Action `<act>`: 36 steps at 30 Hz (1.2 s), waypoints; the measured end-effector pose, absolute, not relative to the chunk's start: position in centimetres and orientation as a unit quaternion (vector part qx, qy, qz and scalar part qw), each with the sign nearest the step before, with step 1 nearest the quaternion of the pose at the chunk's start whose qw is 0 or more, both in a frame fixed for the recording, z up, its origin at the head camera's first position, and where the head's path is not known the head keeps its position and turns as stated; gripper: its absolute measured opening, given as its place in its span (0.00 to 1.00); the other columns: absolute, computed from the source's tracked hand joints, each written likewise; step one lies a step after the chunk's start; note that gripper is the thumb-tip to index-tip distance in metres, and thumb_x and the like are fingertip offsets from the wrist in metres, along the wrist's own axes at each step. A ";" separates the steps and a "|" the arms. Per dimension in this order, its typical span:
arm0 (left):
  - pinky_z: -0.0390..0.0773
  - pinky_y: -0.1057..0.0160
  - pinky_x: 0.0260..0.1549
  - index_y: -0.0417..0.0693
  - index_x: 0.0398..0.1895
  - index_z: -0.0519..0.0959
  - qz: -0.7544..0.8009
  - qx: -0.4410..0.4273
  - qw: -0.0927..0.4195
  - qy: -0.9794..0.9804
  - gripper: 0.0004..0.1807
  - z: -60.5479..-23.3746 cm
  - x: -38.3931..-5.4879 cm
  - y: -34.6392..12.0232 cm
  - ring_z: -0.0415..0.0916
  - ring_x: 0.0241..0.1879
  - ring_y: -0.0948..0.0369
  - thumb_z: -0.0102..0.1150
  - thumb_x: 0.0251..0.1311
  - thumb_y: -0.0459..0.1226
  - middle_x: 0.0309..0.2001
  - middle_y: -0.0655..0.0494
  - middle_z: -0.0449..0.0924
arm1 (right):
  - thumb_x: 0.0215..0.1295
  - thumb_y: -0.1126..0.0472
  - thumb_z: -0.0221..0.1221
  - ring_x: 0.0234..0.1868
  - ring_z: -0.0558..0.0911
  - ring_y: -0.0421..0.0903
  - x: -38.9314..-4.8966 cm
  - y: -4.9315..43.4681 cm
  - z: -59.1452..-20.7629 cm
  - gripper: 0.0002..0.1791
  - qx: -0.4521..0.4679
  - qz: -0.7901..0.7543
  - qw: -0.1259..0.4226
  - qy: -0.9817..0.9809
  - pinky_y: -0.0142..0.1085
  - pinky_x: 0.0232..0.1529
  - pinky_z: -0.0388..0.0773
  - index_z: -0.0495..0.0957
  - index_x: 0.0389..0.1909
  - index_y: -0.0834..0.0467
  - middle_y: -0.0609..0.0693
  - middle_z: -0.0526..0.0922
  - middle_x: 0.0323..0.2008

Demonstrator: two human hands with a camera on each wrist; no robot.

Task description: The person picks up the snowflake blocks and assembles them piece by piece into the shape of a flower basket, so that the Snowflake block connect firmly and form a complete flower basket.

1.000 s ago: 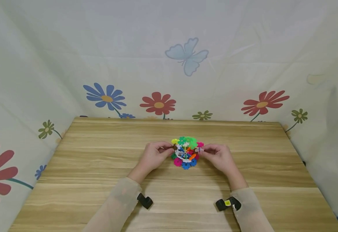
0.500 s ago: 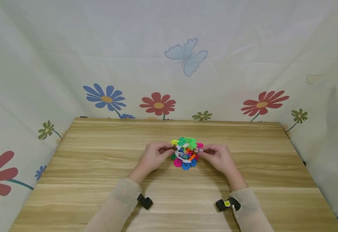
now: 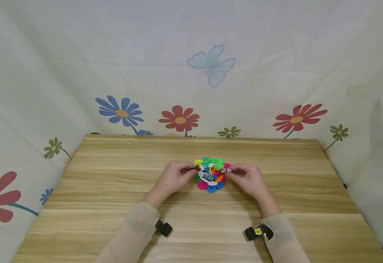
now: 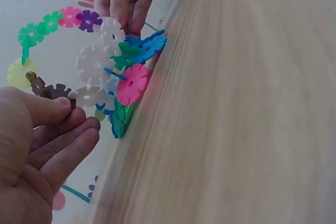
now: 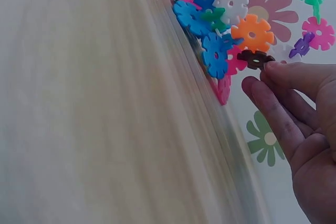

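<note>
A basket-like model of interlocking plastic discs stands on the wooden table, with notched discs in blue, pink, white, orange and green and a raised loop of discs at its far side. My left hand pinches a brown disc at the model's left side between thumb and fingers. On the opposite side, my right hand has thumb and fingertips on another brown disc, close to a white one. White discs and a pink disc show on the model's side in the left wrist view.
The wooden table reaches back to a pale curtain printed with flowers and a butterfly. Black wrist cameras are strapped over both sleeves.
Both hands keep their grip on the model's two sides. The model has shifted very slightly; otherwise little differs.
</note>
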State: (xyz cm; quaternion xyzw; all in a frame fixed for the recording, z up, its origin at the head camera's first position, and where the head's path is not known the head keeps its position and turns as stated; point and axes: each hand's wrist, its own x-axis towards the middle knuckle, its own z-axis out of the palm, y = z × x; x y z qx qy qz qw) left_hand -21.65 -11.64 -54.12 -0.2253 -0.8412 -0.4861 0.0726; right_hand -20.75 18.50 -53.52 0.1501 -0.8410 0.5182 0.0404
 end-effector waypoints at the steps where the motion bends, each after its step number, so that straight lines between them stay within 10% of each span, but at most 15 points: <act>1: 0.90 0.61 0.44 0.43 0.48 0.92 -0.484 -0.225 0.071 -0.843 0.07 -54.0 -21.6 -11.7 0.90 0.44 0.60 0.74 0.69 0.31 0.46 0.52 0.93 | 0.66 0.71 0.75 0.42 0.92 0.47 -20.8 18.5 -53.5 0.05 0.151 0.522 0.040 -0.839 0.30 0.45 0.88 0.92 0.41 0.63 0.56 0.93 0.41; 36: 0.89 0.64 0.44 0.43 0.48 0.91 -0.493 -0.218 0.034 -0.842 0.06 -54.0 -22.0 -12.0 0.89 0.42 0.62 0.73 0.70 0.33 0.45 0.54 0.92 | 0.71 0.70 0.71 0.46 0.92 0.52 -20.9 19.0 -53.6 0.06 0.115 0.573 -0.013 -0.811 0.31 0.47 0.88 0.89 0.46 0.66 0.60 0.92 0.45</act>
